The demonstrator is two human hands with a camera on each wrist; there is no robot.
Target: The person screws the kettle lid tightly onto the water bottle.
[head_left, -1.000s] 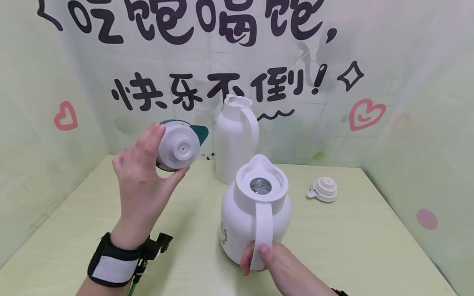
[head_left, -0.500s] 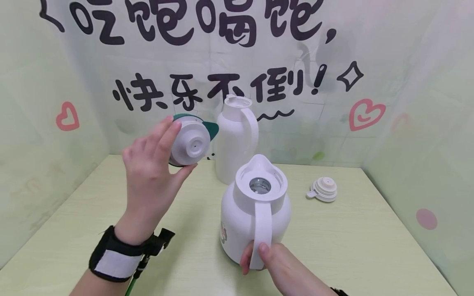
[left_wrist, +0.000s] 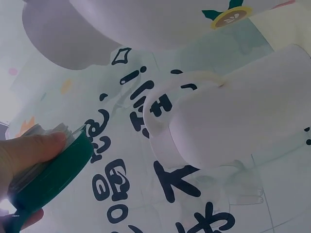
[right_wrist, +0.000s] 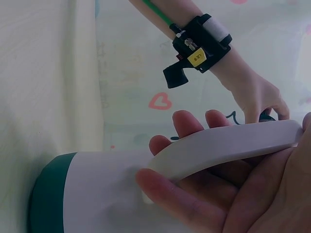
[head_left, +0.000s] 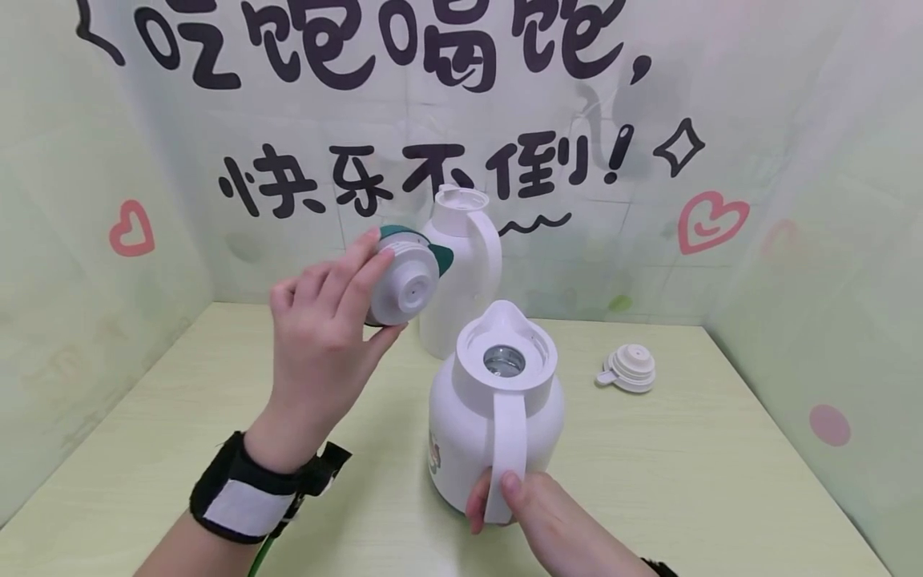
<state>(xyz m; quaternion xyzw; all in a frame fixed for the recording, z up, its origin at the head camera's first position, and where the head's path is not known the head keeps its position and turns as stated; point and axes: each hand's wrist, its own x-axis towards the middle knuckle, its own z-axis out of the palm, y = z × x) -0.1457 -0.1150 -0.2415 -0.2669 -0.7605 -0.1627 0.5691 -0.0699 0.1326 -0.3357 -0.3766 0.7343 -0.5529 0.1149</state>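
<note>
Where the jug (head_left: 470,425) gapes uncovered, its silvery lining (head_left: 504,361) shows.

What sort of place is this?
Likely a filming booth: a table, a printed backdrop around three sides of it, and a strap carrying a device on one wrist.

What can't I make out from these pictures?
Contents of the squat thermos jug: head view, too little interior shows through its opening.
Its side print: head view, mostly curved out of sight; left wrist view, partly cut by the top edge.
Tall thermos jug, base: head view, partly behind the squat one.
Green-topped stopper: right wrist view, mostly hidden by the handle and left grip.
Right wristband: head view, cut by the bottom edge.
</note>
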